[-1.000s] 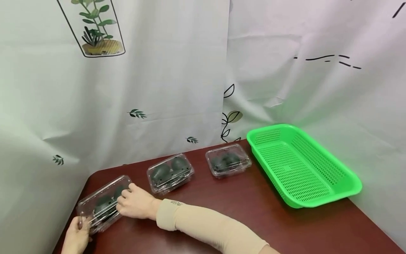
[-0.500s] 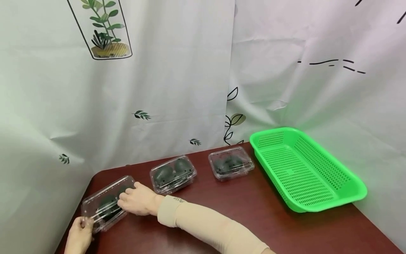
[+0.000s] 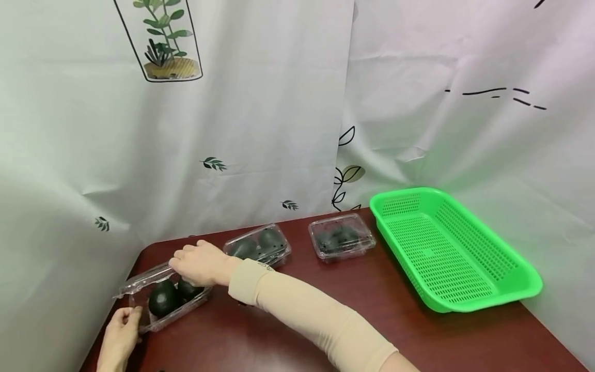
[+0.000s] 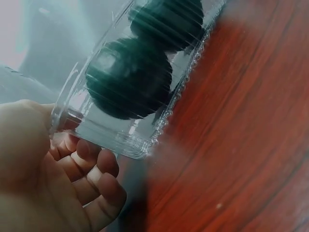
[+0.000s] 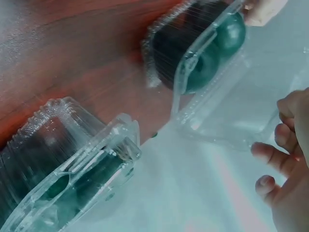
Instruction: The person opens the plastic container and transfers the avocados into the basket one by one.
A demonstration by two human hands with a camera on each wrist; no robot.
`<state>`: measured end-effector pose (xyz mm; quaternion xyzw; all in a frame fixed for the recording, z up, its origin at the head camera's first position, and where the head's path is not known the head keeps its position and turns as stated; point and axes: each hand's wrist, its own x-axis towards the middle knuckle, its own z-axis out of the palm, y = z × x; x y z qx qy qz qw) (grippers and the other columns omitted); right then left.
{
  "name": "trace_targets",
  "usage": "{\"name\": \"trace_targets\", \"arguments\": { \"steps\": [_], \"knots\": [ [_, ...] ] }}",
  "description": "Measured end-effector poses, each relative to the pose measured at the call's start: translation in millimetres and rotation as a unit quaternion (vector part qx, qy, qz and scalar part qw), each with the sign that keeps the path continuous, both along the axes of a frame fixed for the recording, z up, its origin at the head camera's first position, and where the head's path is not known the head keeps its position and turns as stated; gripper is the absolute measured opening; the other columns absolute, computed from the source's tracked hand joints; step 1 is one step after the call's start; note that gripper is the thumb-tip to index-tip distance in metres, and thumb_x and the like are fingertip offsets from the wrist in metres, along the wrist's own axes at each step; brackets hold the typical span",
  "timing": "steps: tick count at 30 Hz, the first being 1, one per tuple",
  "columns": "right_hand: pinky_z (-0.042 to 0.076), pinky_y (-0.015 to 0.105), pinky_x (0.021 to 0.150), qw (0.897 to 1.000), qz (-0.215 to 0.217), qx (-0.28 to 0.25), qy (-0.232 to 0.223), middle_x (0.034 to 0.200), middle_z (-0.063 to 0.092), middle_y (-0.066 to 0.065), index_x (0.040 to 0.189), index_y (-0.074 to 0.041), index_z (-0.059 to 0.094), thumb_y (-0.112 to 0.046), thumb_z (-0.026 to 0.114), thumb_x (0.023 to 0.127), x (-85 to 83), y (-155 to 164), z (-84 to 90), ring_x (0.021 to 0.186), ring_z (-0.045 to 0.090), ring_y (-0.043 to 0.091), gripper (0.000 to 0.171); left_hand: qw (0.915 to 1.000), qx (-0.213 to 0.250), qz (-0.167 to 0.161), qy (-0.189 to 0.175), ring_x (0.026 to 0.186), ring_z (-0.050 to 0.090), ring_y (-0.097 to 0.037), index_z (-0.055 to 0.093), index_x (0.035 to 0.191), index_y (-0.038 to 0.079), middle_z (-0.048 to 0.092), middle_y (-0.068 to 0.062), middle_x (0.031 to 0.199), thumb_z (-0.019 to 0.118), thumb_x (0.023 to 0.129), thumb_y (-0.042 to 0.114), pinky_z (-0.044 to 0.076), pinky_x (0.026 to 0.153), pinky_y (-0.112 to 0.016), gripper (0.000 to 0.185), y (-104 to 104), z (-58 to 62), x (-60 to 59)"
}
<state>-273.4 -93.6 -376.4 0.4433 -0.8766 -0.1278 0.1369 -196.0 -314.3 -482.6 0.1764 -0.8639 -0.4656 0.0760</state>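
Clamshell box [image 3: 162,302] with two dark avocados [image 3: 162,298], lower left of frame, lid [image 3: 144,276] raised. Left hand [image 3: 120,338] pinches its near corner; right hand [image 3: 201,263] grips the lid. Centre: two closed boxes [image 3: 260,244]. Right: green basket [image 3: 483,294].

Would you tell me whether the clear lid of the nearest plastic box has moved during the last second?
Yes. The clear lid has swung up and back, away from the red-brown table.

Small print on the sleeve cuff [image 3: 260,267] is too tiny to read
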Motion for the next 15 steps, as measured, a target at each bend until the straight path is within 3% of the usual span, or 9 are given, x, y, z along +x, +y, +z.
{"name": "trace_targets", "arguments": {
  "steps": [9,15],
  "knots": [
    [0.042,0.024,0.080,0.998,-0.002,-0.058,0.026,0.116,0.056,-0.015,0.128,-0.031,0.055,-0.034,0.047,0.103,-5.6,-3.0,6.0,0.104,0.053,0.006,0.026,0.9995,0.033,0.000,0.004,0.057,0.047,-0.019,0.044,0.113,-0.007,0.045,-0.007,0.074,0.027,0.107,0.033,0.041,0.055,-0.031,0.043,0.2,2.5,-1.1],
    [0.039,0.024,0.075,0.992,-0.030,-0.119,0.031,0.112,0.056,-0.014,0.126,-0.033,0.057,-0.034,0.047,0.103,-17.1,-9.5,8.0,0.099,0.052,0.007,0.024,0.9976,0.067,0.004,0.013,0.055,0.046,-0.017,0.045,0.104,-0.006,0.044,-0.005,0.067,0.028,0.107,0.031,0.040,0.054,-0.030,0.040,5.2,-4.7,-0.1]
  ]
}}
